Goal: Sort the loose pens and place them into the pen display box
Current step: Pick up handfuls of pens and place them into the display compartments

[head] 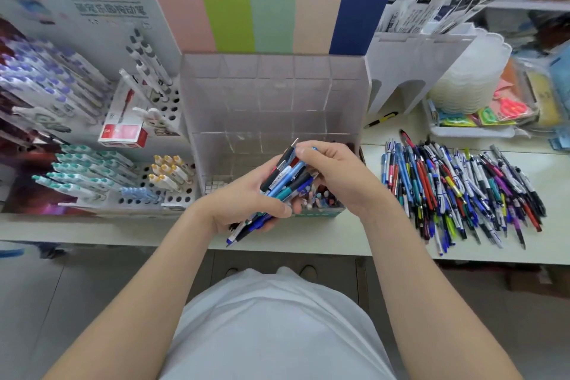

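Far left: filled pen racks (92, 170) stand on the counter (308, 244). Left hand (243, 200) is curled round a bundle of pens (283, 185), gripping it over the near edge of the clear display box (271, 95), which sits at centre. A few pens stand in the box's near compartment. Right hand (336, 174) has curled fingers pinching the bundle's far ends. Right: loose pens (462, 191) are heaped on the counter, apart from the box.
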{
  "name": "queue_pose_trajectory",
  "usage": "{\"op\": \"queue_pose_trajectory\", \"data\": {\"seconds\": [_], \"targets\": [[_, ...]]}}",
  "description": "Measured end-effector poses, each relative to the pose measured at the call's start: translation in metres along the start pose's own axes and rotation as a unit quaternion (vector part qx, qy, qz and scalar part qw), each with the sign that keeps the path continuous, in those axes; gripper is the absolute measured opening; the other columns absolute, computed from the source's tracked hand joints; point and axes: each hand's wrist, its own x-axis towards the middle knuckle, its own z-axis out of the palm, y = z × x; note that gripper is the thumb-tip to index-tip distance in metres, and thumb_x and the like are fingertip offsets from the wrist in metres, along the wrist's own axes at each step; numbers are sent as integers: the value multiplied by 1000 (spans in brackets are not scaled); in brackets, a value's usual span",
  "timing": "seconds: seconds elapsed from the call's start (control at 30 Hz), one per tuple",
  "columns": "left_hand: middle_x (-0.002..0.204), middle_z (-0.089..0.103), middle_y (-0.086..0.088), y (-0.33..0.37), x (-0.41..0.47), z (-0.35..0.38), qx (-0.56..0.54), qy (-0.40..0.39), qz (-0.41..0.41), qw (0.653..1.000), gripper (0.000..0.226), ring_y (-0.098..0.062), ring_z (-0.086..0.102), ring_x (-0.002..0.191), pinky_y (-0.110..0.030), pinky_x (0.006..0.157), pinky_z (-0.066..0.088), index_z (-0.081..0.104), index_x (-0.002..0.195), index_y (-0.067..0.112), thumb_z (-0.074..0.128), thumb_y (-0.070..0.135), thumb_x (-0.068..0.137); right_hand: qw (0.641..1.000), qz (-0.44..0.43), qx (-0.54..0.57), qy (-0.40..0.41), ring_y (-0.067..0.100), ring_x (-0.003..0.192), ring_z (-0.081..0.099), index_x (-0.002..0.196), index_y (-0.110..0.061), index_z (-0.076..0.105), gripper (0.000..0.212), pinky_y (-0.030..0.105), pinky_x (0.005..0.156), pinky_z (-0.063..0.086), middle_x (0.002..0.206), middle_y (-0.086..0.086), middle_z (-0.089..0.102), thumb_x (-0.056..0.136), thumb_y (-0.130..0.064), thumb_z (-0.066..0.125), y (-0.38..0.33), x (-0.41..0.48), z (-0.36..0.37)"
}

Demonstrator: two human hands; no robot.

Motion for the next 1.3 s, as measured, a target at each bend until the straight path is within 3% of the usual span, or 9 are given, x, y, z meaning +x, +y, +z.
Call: {"op": "queue_pose_trajectory", "data": {"seconds": [0.13,0.33,0.5,0.63,0.77,0.87,1.13,1.23,1.3], "targets": [[109,66,-24,-13,-11,-13,0,15,5,1000,61,-31,58,78,-38,62,55,52,141,32,71,-4,95,995,0,30,96,11,87,72,109,-11,80,27,23,78,56,96,7,79,110,-25,57,1,7,34],[104,67,-13,-32,-28,-22,42,32,16,998,69,-30,55,73,-43,62,51,50,146,44,67,0,96,938,-12,210,275,25,105,76,110,-9,63,28,47,103,59,105,14,80,116,-24,40,-3,18,55],[124,64,12,-46,-45,-26,105,124,35,986,87,-22,59,65,-46,62,59,27,156,62,63,6,100,885,-81,318,331,18,53,56,117,-14,45,28,32,55,53,67,1,50,117,-36,28,-12,15,58],[150,48,2,-52,-57,-38,110,216,78,967,96,-29,61,72,-51,65,63,15,157,68,61,4,102,960,48,130,245,10,48,33,124,-16,40,29,27,44,28,68,-1,45,114,-44,39,0,16,76],[131,59,3,-60,-64,-50,35,307,110,945,93,-35,56,70,-55,63,59,22,160,60,58,-3,102,975,150,-136,91,14,61,58,121,-12,45,24,31,47,52,90,3,57,101,-24,52,7,26,109],[118,59,-11,-67,-67,-57,21,350,107,931,92,-27,56,71,-52,63,59,23,161,55,57,-4,100,944,110,-310,40,28,90,67,116,-10,57,24,48,76,64,104,10,63,94,-19,57,0,48,130],[111,59,-21,-73,-73,-68,0,341,106,934,92,-32,55,67,-52,61,58,22,162,52,56,-7,99,846,63,-529,-19,27,65,51,80,-10,44,21,32,53,38,84,9,53,90,-3,61,-25,88,163],[113,60,-18,-75,-76,-74,-27,340,111,933,92,-30,56,68,-46,61,59,24,161,54,56,-7,100,788,46,-613,-40,35,84,59,109,-5,56,12,39,69,45,107,15,62,97,-5,58,-17,96,167],[112,61,-18,-75,-78,-76,-44,343,111,932,91,-29,58,71,-41,62,59,26,159,56,57,-6,100,753,55,-653,-58,41,99,62,147,4,37,49,44,76,44,120,19,62,102,-6,53,-8,98,165]]}}
